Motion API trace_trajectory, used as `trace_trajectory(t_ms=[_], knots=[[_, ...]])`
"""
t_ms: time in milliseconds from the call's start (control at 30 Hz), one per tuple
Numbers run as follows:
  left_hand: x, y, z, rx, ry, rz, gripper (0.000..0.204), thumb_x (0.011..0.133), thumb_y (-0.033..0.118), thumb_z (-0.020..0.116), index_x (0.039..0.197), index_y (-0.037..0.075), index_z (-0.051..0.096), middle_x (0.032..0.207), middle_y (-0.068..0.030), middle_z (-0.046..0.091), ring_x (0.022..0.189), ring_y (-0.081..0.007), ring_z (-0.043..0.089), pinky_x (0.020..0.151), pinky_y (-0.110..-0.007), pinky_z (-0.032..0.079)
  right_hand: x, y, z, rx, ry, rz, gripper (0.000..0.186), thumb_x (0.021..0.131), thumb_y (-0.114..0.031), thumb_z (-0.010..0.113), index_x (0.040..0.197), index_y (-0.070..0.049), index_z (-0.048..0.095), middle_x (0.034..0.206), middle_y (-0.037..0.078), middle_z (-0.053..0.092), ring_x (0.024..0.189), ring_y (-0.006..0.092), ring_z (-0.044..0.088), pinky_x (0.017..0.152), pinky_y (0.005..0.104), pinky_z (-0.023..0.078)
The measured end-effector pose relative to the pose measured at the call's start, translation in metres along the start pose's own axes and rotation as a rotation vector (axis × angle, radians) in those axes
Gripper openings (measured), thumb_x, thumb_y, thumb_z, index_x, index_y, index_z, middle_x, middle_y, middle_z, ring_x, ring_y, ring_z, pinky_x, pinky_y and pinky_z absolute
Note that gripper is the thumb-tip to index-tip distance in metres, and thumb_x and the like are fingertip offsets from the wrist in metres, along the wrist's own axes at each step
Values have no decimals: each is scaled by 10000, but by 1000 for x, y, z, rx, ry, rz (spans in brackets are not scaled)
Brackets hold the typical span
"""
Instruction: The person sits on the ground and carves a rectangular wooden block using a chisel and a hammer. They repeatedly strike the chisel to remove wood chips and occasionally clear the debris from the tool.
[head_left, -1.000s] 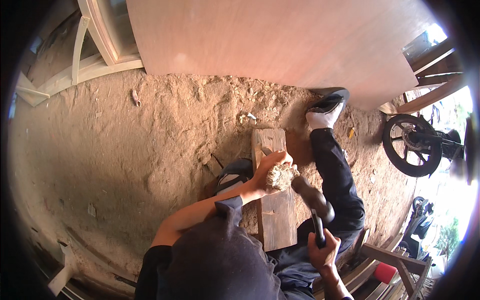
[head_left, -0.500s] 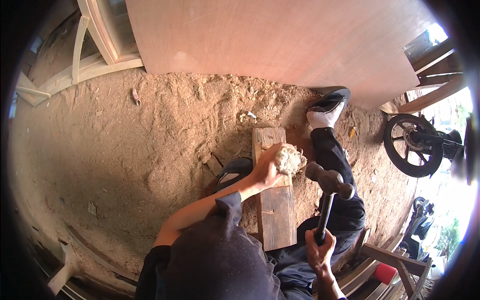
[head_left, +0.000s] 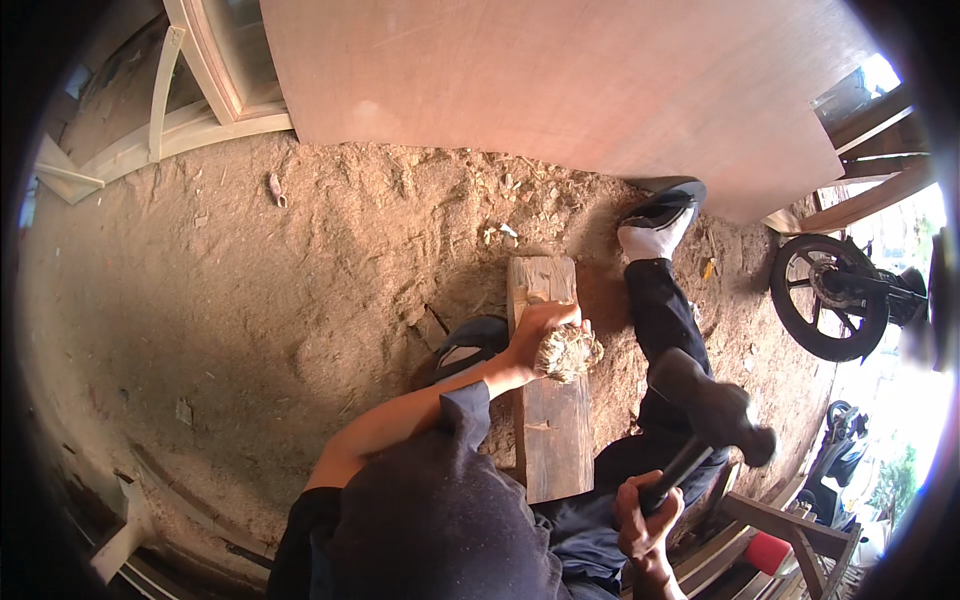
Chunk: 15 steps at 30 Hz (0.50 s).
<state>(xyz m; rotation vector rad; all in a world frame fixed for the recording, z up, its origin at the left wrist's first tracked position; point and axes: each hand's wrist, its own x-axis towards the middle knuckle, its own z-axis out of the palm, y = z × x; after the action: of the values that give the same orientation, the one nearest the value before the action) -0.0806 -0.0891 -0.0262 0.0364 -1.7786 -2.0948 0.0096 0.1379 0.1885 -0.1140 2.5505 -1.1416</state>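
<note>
My left hand [head_left: 535, 335] is closed round a wooden tool handle [head_left: 569, 354] whose struck end is mushroomed and frayed, like a battered chisel handle. Whatever lies below the fist is hidden. Under that hand a thick, weathered wooden block [head_left: 552, 430] extends away from me between my legs. To the right, my right hand [head_left: 648, 515] grips a hammer [head_left: 715, 405] by its dark shaft. The hammer's dark metal head is raised over my right leg, apart from the frayed handle and slightly blurred.
A large plywood sheet [head_left: 560, 80] spans the far side, with a pale wooden frame [head_left: 190, 130] at far left. Sawdust and shavings cover the ground [head_left: 270, 300]. A motorcycle wheel [head_left: 828, 298] stands at right; wooden slats and a red cylinder [head_left: 768, 552] are at lower right.
The hammer has swung to the right, away from the frayed handle, and looks larger. My left hand has tilted the handle's frayed top towards me.
</note>
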Motion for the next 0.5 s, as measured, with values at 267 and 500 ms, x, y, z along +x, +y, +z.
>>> trace_trajectory(t_ms=[267,500], knots=[[5,-1,0,121,-59,198,301,741,212,828,809,65,574,727,-106,652,716,-287,681,633,-374,512,12,0,5,-312,-128,119,213,862,-110,696,706,-13,587,524,53,525,494,84,502,479,305,418],[5,0,0,101,-49,174,212,801,174,760,829,63,583,740,-107,652,714,-303,680,645,-405,507,5,26,11,-200,27,67,207,862,-117,719,724,-16,601,536,73,523,463,127,512,468,319,409]])
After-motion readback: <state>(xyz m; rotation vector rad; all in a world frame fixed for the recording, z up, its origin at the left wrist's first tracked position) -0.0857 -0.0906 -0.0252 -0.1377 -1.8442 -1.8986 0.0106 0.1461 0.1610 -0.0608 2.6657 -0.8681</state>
